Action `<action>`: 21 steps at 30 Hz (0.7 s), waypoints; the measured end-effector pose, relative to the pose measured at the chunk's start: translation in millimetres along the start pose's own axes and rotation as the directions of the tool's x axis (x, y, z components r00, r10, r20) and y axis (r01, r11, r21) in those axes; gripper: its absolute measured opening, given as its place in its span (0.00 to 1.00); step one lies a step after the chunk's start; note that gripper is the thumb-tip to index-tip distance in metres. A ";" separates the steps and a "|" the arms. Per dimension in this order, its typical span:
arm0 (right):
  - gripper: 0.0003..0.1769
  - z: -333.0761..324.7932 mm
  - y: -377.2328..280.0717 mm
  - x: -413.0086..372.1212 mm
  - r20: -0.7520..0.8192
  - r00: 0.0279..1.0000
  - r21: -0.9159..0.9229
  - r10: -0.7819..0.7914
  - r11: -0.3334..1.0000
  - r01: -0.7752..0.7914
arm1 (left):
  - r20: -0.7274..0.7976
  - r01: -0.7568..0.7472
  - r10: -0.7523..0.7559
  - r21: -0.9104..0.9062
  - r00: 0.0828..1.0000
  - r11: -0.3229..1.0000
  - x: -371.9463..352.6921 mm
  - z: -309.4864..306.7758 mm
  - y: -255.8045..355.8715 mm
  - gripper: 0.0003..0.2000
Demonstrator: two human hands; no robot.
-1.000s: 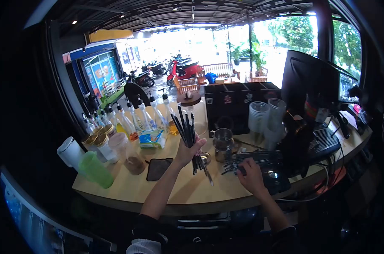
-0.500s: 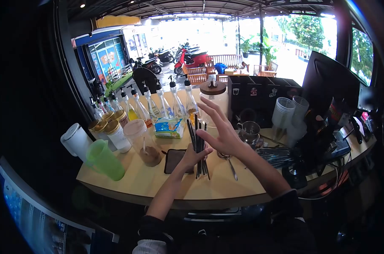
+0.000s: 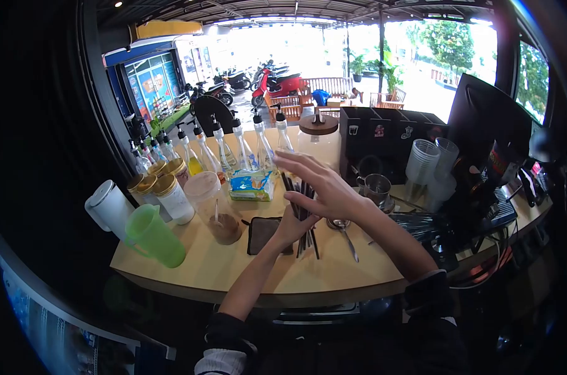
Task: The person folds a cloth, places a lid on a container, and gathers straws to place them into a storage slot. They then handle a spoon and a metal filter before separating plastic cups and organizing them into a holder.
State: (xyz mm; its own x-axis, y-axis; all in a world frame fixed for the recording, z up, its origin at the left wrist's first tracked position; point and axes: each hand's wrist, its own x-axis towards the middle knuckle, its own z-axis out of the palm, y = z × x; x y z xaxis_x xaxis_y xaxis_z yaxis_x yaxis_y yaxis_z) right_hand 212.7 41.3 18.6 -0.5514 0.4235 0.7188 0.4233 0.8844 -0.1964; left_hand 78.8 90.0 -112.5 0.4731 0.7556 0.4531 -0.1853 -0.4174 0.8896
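Observation:
A bundle of black drinking straws [image 3: 307, 244] stands nearly upright over the counter, with my left hand [image 3: 292, 227] wrapped round its middle. Their lower ends fan out a little below the hand. Over the upper ends lies my right hand [image 3: 318, 186], fingers stretched out and the palm right at the tips, hiding some of them. Beside my left wrist is a dark square pad [image 3: 261, 236]. Just right of the straws a metal spoon [image 3: 349, 240] rests on the counter. A pack of tissues [image 3: 251, 185] sits behind the hands.
Pump bottles [image 3: 246, 150] line the back of the wooden counter [image 3: 189, 278]. At left stand a green pitcher [image 3: 155, 234], a white jug [image 3: 110, 206], gold-lidded jars [image 3: 172, 200] and a tub of brown powder [image 3: 224, 228]. Stacked plastic cups [image 3: 422, 162] and black plastic packaging [image 3: 421, 231] are right.
My right hand has come down and flattened over the straw tops. The straws now show less above my left hand, which still grips them.

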 end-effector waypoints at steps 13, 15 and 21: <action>0.49 6.3 -41.6 -3.1 0.244 0.969 -0.746 0.044 0.647 0.158 | -0.149 -0.291 0.293 0.040 0.944 0.956 6.5 3.3 26.8 0.16; 0.53 5.4 -43.1 -3.5 0.189 0.980 -0.809 0.059 0.575 0.122 | -0.158 -0.256 0.249 -0.022 0.955 0.967 8.2 -7.0 19.7 0.12; 0.55 -4.5 -60.5 -4.6 0.045 0.990 -0.860 0.135 0.510 -0.030 | 0.111 0.027 -0.057 0.253 0.992 0.967 10.0 -31.5 12.3 0.10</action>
State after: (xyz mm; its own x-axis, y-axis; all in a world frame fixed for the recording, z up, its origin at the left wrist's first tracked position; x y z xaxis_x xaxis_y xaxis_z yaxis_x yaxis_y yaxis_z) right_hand 192.9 -15.1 30.2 -0.5212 0.5471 0.6550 0.8505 0.2696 0.4516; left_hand 54.1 108.3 -95.3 0.5759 0.7173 0.3922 0.0517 -0.5108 0.8582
